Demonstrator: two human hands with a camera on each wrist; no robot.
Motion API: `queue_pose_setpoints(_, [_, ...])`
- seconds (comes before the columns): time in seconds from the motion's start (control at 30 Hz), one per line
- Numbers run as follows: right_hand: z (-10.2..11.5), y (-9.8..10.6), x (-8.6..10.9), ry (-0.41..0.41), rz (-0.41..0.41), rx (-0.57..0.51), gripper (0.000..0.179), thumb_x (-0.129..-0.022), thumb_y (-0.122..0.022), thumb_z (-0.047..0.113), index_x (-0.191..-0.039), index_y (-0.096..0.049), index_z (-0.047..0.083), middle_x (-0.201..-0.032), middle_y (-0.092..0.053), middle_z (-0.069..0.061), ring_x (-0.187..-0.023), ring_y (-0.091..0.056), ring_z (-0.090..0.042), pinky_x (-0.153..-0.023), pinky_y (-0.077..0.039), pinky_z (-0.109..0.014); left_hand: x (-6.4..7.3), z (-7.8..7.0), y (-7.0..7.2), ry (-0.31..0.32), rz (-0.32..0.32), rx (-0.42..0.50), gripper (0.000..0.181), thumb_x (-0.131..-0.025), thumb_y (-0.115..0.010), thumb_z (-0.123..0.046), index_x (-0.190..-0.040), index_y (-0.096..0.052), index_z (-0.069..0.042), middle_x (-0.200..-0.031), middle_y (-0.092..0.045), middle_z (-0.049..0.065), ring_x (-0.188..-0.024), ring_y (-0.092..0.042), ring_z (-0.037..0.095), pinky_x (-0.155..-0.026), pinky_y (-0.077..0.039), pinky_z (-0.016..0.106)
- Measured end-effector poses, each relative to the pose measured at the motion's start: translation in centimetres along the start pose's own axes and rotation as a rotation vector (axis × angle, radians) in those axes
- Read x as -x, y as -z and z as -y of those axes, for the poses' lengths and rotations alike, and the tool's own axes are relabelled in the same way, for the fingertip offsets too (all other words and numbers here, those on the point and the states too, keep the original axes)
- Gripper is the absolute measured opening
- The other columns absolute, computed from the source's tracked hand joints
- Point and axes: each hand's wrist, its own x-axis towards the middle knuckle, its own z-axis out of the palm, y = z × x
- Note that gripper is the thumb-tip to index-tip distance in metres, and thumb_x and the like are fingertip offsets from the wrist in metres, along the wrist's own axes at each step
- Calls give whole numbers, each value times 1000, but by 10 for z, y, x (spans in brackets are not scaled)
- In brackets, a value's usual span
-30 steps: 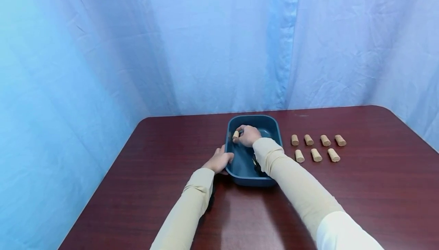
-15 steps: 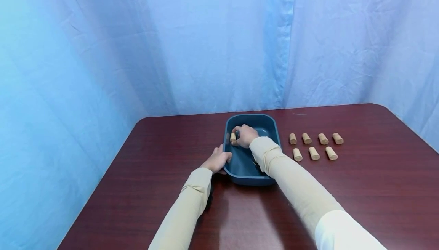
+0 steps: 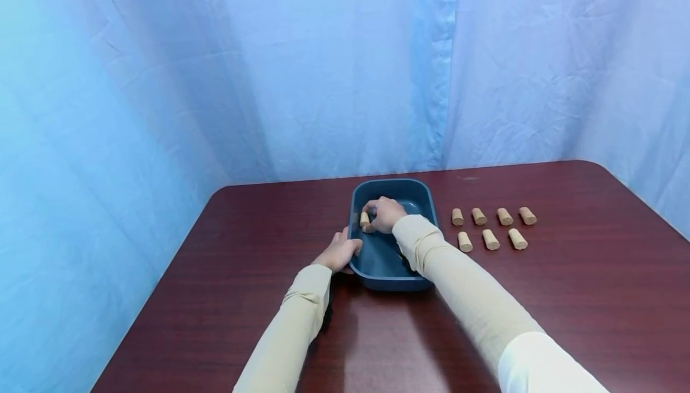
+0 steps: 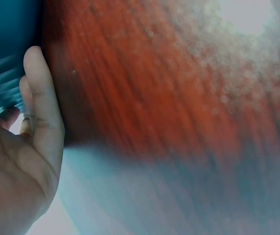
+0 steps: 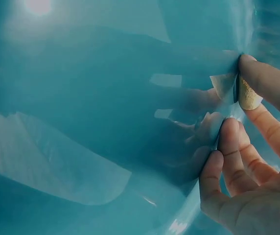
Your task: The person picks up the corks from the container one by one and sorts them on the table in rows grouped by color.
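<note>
My right hand (image 3: 388, 215) reaches into a dark blue plastic bin (image 3: 377, 261) and pinches a cork stopper (image 3: 364, 219) between thumb and finger, close to the bin's left wall. In the right wrist view the cork (image 5: 249, 95) shows between the fingers, low at the bin's glossy floor, where the other fingertips also rest. My left hand (image 3: 338, 253) grips the bin's left side, its thumb over the rim and its fingers outside. The left wrist view shows the fingers (image 4: 44, 103) stretched along the bin's outer wall.
Several more corks (image 3: 490, 239) lie in two rows to the right of the bin on the dark red wooden table (image 3: 259, 231). A pale blue curtain (image 3: 323, 69) hangs behind the table's far edge and along its left.
My right hand has brought the cork slightly down toward the near side along the left wall. The left hand keeps its grip. The whole head view has shifted slightly.
</note>
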Motion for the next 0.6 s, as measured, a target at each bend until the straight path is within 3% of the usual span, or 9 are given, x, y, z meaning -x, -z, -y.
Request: queue_pose_setpoints(0.6, [-3, 7, 3, -8, 46, -76, 47, -90, -77, 23, -134, -66, 10, -138, -59, -19, -130, -52, -36, -103, -47, -45, -1, 1, -1, -18, -10, 6, 74, -79, -42, -14, -151, -30, -5, -129, -31, 18, -93, -51, 30, -64, -53, 37])
